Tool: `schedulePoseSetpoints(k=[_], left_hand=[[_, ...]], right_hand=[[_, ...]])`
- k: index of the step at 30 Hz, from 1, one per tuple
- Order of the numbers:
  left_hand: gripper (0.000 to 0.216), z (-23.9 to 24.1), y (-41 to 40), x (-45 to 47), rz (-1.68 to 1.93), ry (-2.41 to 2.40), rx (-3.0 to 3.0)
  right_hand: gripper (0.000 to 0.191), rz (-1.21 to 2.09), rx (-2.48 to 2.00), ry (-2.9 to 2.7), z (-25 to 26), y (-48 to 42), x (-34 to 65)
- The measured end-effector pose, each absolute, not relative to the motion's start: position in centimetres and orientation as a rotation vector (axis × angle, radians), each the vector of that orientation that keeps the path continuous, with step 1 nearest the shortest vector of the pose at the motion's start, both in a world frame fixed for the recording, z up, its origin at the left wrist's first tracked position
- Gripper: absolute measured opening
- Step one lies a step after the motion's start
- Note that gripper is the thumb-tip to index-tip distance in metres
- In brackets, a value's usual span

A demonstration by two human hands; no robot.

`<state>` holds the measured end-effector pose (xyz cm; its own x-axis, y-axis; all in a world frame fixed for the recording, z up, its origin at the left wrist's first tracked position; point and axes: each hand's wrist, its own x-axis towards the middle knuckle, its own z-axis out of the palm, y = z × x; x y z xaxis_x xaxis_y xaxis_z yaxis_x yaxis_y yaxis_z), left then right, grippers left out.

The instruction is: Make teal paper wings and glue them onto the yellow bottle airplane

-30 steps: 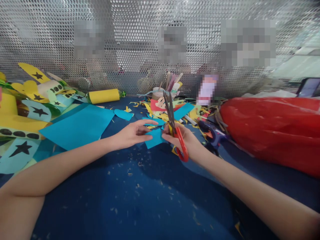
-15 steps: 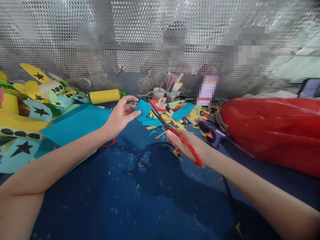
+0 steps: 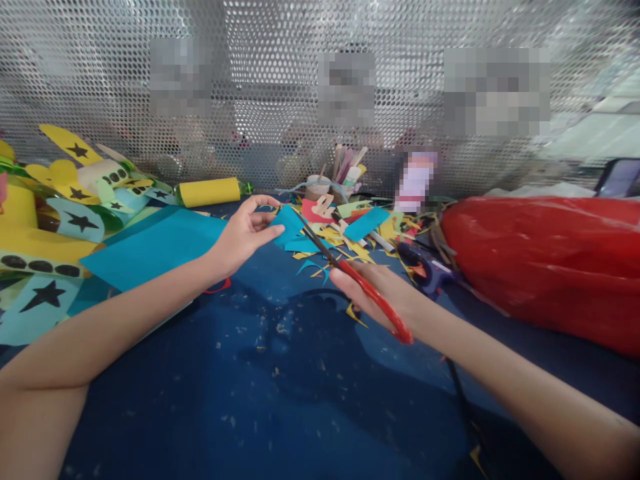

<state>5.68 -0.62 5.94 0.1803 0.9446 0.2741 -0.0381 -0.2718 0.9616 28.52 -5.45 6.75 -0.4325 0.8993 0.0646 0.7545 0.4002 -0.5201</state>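
My left hand [image 3: 243,233] pinches a small blue paper piece [image 3: 289,225] between thumb and fingers, raised a little over the dark blue table [image 3: 280,393]. My right hand [image 3: 380,293] grips red-handled scissors [image 3: 350,270], whose dark blades point up and left and meet the paper's right edge. A heap of yellow, blue and red paper scraps [image 3: 345,233] lies just behind the scissors.
A large blue paper sheet [image 3: 150,250] and yellow and blue star cut-outs [image 3: 55,220] fill the left side. A yellow roll [image 3: 210,191] and a cup of sticks [image 3: 340,177] stand by the perforated metal screen. A red plastic bag [image 3: 545,260] bulks at right, a glue gun [image 3: 425,267] beside it.
My left hand lifted the blue piece from the table up and to the left. The scissors tilted from upright to pointing left at the paper, and my right hand dropped slightly.
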Motion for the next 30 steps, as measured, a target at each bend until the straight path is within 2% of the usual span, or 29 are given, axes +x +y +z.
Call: schedulePoseSetpoints(k=[30], left_hand=[[0.032,5.9,-1.7,6.4,1.199,1.015,1.644]], right_hand=[[0.054,0.621,-1.400,-2.313,6.5,-5.7,28.1]])
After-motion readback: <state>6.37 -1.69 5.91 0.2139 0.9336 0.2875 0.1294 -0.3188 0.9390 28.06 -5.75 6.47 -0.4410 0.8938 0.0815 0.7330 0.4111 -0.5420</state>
